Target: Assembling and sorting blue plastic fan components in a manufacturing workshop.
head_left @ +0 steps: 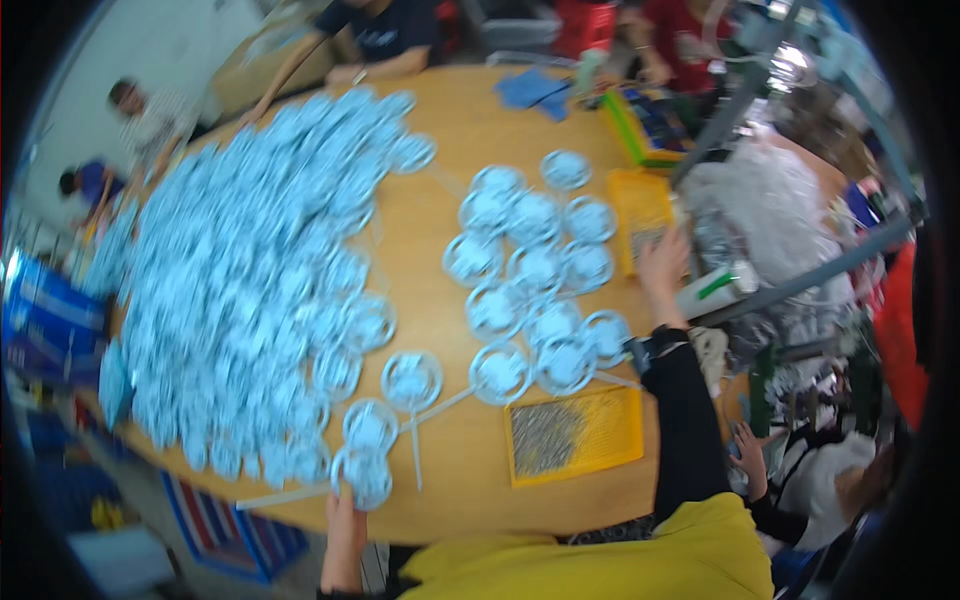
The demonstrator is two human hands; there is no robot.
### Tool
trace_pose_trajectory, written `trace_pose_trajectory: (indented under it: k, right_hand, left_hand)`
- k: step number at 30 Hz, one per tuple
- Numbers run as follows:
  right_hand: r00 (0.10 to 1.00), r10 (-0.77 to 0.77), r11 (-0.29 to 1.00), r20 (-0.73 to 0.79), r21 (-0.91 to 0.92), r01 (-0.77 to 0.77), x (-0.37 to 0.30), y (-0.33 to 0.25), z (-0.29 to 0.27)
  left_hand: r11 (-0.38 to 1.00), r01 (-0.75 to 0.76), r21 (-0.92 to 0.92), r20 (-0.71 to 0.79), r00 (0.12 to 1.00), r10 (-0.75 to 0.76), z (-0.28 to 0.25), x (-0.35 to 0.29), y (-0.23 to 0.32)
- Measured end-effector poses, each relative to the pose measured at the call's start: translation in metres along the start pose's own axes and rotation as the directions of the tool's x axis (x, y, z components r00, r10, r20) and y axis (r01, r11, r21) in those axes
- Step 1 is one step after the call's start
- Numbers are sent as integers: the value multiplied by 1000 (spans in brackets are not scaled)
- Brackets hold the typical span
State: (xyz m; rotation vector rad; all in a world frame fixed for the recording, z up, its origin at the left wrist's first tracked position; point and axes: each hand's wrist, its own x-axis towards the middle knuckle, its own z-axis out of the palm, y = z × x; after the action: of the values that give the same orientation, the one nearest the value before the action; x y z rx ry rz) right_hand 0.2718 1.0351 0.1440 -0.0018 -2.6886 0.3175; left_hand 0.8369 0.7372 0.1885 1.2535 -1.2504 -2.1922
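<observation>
At the near edge of the table, my left hand [346, 522] is closed on the lower rim of a light blue, round plastic piece [362, 476] with cut-outs. A similar round piece [370, 426] lies against it on the far side. My right arm stretches across to the right, where my right hand [664, 262] reaches over the near end of a yellow tray [628, 190] with small grey metal pieces in it. Its fingers look apart, though blurred. Several more round blue pieces [535, 268] lie grouped between the hands.
A large heap of blue pieces [240, 280] covers the table's left. Near the front stands a second yellow tray [622, 456] with thin metal pieces. A metal frame [830, 270] and clear plastic bags [770, 200] stand at right. Other people sit around the table.
</observation>
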Motion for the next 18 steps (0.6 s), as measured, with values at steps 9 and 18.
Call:
trace_pose_trajectory:
  k: [9,18]
  right_hand:
    - [821,-553,315,-141,877,363,-71,-241,-161]
    - [346,-906,369,243,853,368,-357,-283,-111]
  left_hand:
    - [990,42,-134,67,997,-33,-57,-16,-12]
    - [930,-129,-343,-157,984,79,-158,-33,-25]
